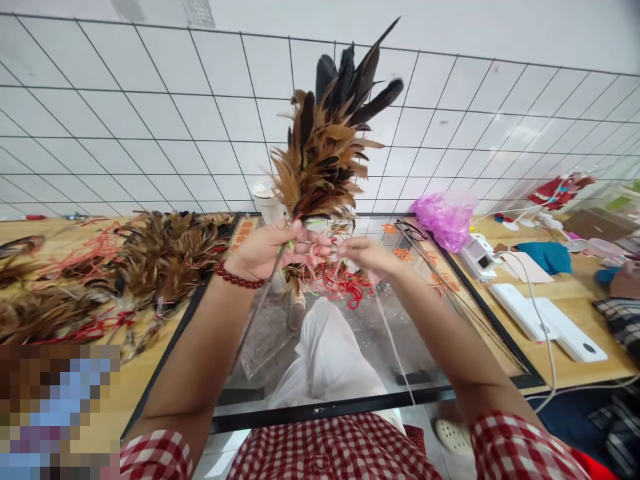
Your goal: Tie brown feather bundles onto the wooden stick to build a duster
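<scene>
I see the left hand [265, 250], fingers clamped on the upright feather bundle [325, 147] above the desk [575, 320]. Right hand [367, 257] beside it, fingers pinched on thread [395, 347].

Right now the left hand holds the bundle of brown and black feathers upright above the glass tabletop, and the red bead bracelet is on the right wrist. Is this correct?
Not quite. The head view shows the red bead bracelet on the left wrist, not the right. The rest stands: the left hand holds the bundle of brown and black feathers upright above the glass tabletop.
</scene>
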